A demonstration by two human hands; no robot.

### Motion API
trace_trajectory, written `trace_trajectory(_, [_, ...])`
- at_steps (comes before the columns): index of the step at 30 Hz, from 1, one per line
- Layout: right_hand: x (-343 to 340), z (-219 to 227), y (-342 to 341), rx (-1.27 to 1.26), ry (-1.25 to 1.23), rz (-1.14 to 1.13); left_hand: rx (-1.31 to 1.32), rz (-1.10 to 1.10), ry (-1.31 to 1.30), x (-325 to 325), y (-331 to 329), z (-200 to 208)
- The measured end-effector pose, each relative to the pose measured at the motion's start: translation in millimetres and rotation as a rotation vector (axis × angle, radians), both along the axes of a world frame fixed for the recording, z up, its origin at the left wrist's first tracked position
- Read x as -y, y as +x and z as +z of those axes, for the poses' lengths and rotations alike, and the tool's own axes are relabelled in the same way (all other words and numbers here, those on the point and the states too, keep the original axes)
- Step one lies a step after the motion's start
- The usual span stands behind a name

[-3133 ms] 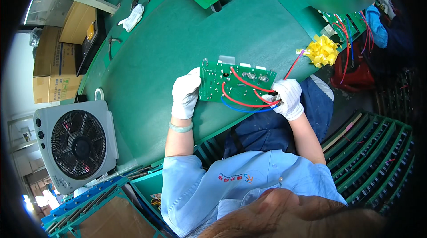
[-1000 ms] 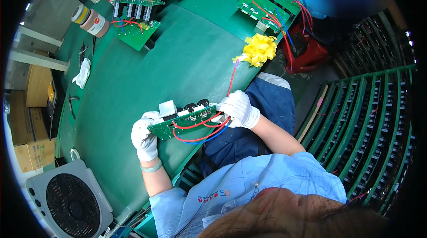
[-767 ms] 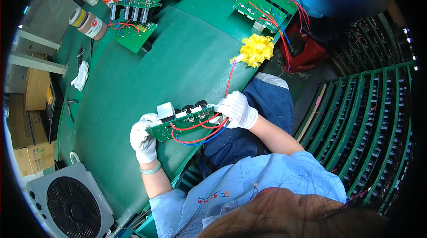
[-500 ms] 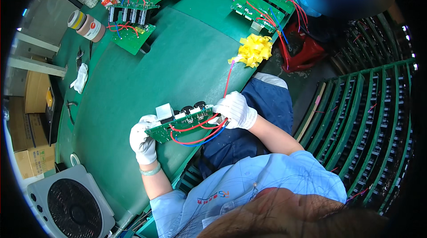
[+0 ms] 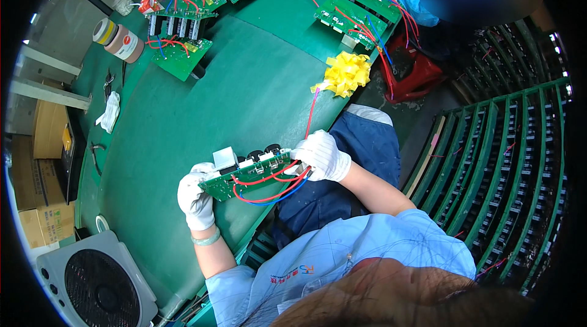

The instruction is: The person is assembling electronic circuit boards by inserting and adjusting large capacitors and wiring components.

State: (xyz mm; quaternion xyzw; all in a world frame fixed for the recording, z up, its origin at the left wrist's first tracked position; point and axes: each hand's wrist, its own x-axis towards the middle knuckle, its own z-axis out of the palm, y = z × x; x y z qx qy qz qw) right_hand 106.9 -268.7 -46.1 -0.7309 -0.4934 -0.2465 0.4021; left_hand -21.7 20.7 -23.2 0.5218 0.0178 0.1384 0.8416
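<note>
A green circuit board [image 5: 247,181] is held tilted over the near edge of the table, its component side facing away from me. It carries a white block, black round parts and looping red and blue wires. My left hand [image 5: 195,197], in a white glove, grips its left end. Closed round the right end, by the wires, is my gloved right hand [image 5: 323,154]. One red wire [image 5: 312,113] runs up from that hand to a purple tip. Beside the tip lies a yellow ribbon-like bundle [image 5: 346,74]. The fingertips behind the board are partly hidden.
More wired circuit boards [image 5: 183,61] stand at the far left and others [image 5: 351,18] at the far right, near a co-worker's blue sleeve [image 5: 416,0]. A bottle [image 5: 122,43], pliers [image 5: 108,82] and a grey fan [image 5: 101,284] line the left side. Green racks [image 5: 495,168] stand right.
The view has shifted slightly. Both hands keep hold of the circuit board, which stays in nearly the same place and tilt.
</note>
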Motion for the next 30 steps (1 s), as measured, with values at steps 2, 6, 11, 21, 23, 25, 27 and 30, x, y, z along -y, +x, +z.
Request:
trace_trajectory(2, [0.8,-0.2,-0.1,-0.009,-0.016,0.008,0.0,0.004,0.011,-0.5,-0.1,-1.6])
trace_trajectory(6, [1.9,1.6,0.6,-0.024,-0.074,0.018,-0.012,0.004,0.014,-0.5,0.3,-1.2])
trace_trajectory(11, [2.7,1.4,1.0,-0.032,-0.095,0.021,0.005,0.022,0.051,0.0,1.0,-2.4])
trace_trajectory(21, [2.7,3.9,0.3,-0.03,-0.105,0.011,-0.001,0.005,0.041,-2.0,0.7,-4.0])
trace_trajectory(23, [2.8,3.9,0.5,-0.036,-0.125,0.015,0.006,0.012,0.045,-0.4,1.1,-3.1])
trace_trajectory(25, [2.6,3.7,0.7,-0.032,-0.116,0.014,0.013,0.018,0.048,-0.8,1.0,-4.0])
trace_trajectory(27, [2.6,3.7,0.8,-0.029,-0.108,0.013,0.011,0.013,0.008,-3.3,0.1,-7.4])
trace_trajectory(30, [2.9,4.3,0.8,-0.039,-0.13,0.018,-0.003,0.01,-0.016,-2.1,-0.2,-4.8])
